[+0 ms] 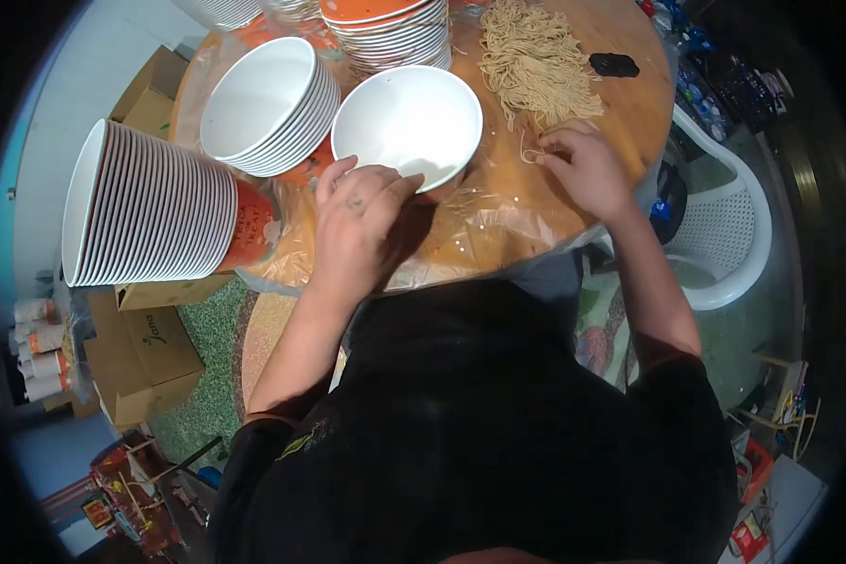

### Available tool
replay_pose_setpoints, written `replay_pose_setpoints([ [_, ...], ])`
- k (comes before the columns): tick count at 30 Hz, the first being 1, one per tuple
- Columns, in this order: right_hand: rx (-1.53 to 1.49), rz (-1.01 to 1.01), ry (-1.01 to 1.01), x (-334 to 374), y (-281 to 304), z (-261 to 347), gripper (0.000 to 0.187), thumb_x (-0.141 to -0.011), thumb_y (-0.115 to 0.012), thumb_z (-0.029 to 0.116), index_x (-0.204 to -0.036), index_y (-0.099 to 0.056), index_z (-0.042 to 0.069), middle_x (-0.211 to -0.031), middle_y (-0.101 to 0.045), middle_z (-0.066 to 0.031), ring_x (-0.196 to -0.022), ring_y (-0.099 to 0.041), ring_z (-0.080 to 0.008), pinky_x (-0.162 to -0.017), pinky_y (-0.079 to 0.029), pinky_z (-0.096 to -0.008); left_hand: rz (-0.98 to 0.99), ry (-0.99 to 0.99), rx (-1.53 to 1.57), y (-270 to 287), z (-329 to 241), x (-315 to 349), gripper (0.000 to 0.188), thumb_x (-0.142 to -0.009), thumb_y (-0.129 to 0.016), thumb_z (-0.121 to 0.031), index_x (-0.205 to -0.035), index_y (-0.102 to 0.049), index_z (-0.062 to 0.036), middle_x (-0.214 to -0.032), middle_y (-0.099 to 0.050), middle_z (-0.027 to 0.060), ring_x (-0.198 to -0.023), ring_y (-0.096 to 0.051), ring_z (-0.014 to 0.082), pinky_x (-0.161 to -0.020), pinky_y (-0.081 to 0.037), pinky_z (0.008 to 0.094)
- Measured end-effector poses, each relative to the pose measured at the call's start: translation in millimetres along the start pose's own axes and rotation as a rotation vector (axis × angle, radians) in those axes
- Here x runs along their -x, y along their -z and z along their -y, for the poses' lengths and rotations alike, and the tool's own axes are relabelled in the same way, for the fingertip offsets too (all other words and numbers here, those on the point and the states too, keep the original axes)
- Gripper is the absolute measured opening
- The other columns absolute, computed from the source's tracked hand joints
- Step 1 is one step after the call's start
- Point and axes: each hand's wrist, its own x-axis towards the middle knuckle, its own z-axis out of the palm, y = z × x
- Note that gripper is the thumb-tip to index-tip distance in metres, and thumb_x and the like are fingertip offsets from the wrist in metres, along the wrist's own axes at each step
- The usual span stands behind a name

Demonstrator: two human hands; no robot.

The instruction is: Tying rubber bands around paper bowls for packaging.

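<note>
My left hand (355,214) is closed on the near rim of a round white-lined bucket (409,117), which is tipped so that its hollow inside faces up toward me. To the right of it, just above the tabletop, my right hand (587,171) pinches a thin beige string (527,150) between thumb and fingers. The string bends in a small loop. Beyond that hand lies a pile of beige strings (536,61), loosely tangled, with its near ends reaching close to my fingers.
Plastic film covers the round orange-brown table (498,246). Nested buckets form a long stack (155,209) at the left and a shorter stack (268,113) beside it; more orange ones (390,33) stand behind. A black object (614,65) lies far right. A white chair (724,207) and cardboard boxes (141,362) flank the table.
</note>
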Motion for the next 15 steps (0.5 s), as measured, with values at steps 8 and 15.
replay_pose_setpoints([
  [8,0.175,-0.059,0.157,16.4,-30.9,15.4,0.011,-0.090,-0.084,0.013,-0.097,-0.080,0.006,-0.105,-0.075,-0.0121,-0.110,-0.069,-0.0361,-0.099,-0.055,-0.0483,-0.171,-0.009,-0.057,-5.9,-16.3,2.2,0.035,-0.085,-0.089,-0.009,-0.119,-0.078,-0.0097,-0.122,-0.073,0.0085,-0.117,-0.072,0.0331,-0.109,-0.050,0.0519],
  [15,-0.112,-0.078,0.269,39.8,-10.2,78.9,0.009,-0.095,-0.079,0.011,-0.095,-0.073,0.004,-0.097,-0.072,-0.0131,-0.101,-0.068,-0.0389,-0.092,-0.054,-0.0491,-0.148,-0.115,0.278,-12.9,-36.8,19.9,0.034,-0.087,-0.090,-0.007,-0.119,-0.077,-0.0049,-0.121,-0.075,0.0123,-0.098,-0.076,0.0309,-0.082,-0.059,0.0415],
])
